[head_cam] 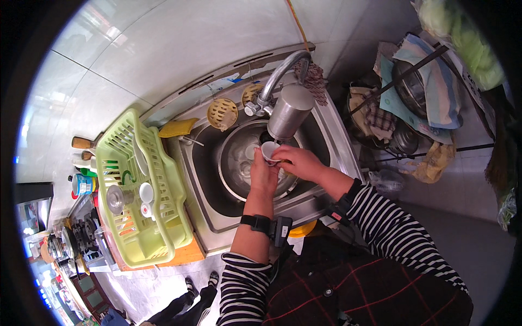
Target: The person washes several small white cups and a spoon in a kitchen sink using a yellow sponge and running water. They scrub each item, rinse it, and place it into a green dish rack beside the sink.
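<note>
Both of my hands meet over the sink, around a small white cup under the faucet's steel filter head. My left hand grips the cup from its left side. From the right, my right hand holds its rim, fingers bent around it. Below them a round metal basin sits in the steel sink, with several small cups or glasses in it, one of them white. The cup's underside is hidden by my fingers.
Left of the sink stands a green plastic dish rack holding small white cups and a clear glass vessel. A yellow sponge cloth lies at the sink's corner. Pots and cloths crowd a rack at right. Another person's legs show at lower left.
</note>
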The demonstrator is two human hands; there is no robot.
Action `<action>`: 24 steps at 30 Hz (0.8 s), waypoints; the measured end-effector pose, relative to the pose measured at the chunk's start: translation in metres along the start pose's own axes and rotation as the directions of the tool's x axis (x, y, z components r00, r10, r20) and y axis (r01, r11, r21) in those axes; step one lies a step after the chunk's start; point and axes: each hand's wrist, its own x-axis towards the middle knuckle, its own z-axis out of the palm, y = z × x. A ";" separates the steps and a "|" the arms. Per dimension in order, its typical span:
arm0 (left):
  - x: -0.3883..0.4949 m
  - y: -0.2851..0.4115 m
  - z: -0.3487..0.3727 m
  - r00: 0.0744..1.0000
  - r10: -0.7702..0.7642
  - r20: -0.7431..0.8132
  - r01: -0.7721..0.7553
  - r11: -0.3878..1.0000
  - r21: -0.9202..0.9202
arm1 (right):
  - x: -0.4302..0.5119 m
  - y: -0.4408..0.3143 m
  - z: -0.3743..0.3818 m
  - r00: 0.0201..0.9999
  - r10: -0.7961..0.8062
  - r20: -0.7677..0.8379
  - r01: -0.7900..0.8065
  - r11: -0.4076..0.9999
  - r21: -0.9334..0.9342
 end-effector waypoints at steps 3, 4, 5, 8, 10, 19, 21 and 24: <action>-0.003 0.000 0.001 0.993 -0.071 -0.093 0.069 0.997 -0.023 | -0.003 -0.004 -0.002 0.989 0.127 0.078 -0.115 0.983 -0.142; -0.003 0.000 0.000 0.994 -0.083 -0.077 0.081 0.996 -0.030 | -0.003 -0.005 -0.002 0.989 0.137 0.059 -0.128 0.983 -0.132; -0.003 -0.001 -0.001 0.995 -0.034 -0.098 0.037 0.999 0.035 | -0.003 -0.006 -0.002 0.989 0.132 0.065 -0.125 0.986 -0.108; 0.000 0.001 -0.004 0.999 0.020 -0.047 -0.015 0.996 0.090 | -0.004 -0.006 -0.006 0.994 0.075 0.075 -0.066 0.991 -0.119; 0.003 0.001 -0.006 0.998 -0.032 -0.051 0.033 0.999 0.013 | -0.005 -0.003 -0.009 0.995 0.076 0.059 -0.069 0.991 -0.113; 0.003 -0.007 -0.002 1.000 0.021 -0.021 -0.020 0.999 0.029 | 0.008 -0.002 -0.005 0.992 0.125 0.032 -0.122 0.990 -0.073; 0.000 -0.002 -0.004 0.999 -0.030 0.043 0.032 0.999 -0.042 | 0.006 -0.003 -0.009 0.997 0.075 0.017 -0.075 0.997 -0.003; -0.003 0.007 -0.005 0.998 -0.044 0.042 0.046 0.997 -0.063 | 0.000 -0.002 -0.019 0.991 -0.012 -0.132 0.026 0.994 0.106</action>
